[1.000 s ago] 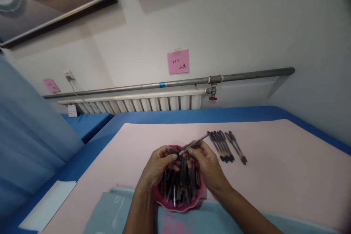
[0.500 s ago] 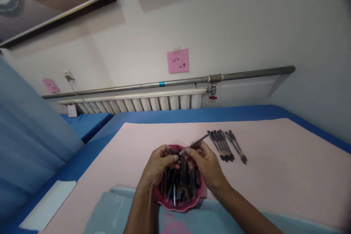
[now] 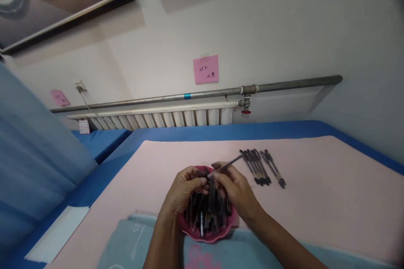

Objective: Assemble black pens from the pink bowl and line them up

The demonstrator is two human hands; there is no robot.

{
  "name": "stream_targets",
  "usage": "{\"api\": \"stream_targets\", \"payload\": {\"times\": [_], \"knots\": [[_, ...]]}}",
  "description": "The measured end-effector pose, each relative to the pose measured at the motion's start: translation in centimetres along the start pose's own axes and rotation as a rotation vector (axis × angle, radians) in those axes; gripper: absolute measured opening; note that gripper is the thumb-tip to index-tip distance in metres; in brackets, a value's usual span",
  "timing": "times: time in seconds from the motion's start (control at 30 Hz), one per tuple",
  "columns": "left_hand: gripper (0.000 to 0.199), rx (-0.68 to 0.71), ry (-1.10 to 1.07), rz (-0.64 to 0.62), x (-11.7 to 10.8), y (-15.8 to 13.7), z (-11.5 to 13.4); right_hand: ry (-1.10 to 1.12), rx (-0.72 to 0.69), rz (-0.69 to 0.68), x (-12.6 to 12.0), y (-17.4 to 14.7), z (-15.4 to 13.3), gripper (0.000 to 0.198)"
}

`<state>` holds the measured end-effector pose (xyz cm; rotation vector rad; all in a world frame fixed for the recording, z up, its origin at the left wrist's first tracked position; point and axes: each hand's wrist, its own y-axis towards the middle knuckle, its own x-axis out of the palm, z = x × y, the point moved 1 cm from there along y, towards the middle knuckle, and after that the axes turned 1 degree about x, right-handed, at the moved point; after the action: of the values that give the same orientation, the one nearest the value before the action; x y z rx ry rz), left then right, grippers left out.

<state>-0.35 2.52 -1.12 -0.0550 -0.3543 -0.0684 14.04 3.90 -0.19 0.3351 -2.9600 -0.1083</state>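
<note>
My right hand [image 3: 239, 189] grips a slim pen [image 3: 225, 166] between thumb and fingers, its dark end pointing up and right. Beside its lower end, my left hand [image 3: 187, 187] is closed in a pinch. Whatever lies in that pinch is small and dark, and I cannot make it out. Both hands are over a pink scalloped bowl [image 3: 210, 238] filled with dark pens and pen parts [image 3: 206, 214]. To the right, several black-capped pens [image 3: 256, 167] lie side by side on the pink tabletop cover [image 3: 315, 201], with a small gap between two groups.
A light blue cloth [image 3: 132, 239] lies along the near edge, partly under the bowl. White paper [image 3: 58, 233] rests at the left, near a blue curtain [image 3: 38, 168]. Behind the blue table edge [image 3: 221, 130] are a radiator [image 3: 176, 117] and a metal pipe [image 3: 284, 84].
My right hand's fingers have shifted around the pen, with a fingertip now raised behind it. The left hand stays nearly in place, and the bowl and the laid-out pens have not moved.
</note>
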Motion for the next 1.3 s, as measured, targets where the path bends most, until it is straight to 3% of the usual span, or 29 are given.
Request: {"api": "stream_targets", "payload": {"times": [0.6,1.3], "knots": [[0.018,-0.010,0.033,-0.011,0.11,0.01,0.09,0.156,0.032,-0.023,-0.06,0.46,0.17,0.022],[0.017,-0.004,0.079,-0.006,0.20,0.05,-0.12,0.181,0.076,-0.022,-0.11,0.66,0.67,0.022]]}}
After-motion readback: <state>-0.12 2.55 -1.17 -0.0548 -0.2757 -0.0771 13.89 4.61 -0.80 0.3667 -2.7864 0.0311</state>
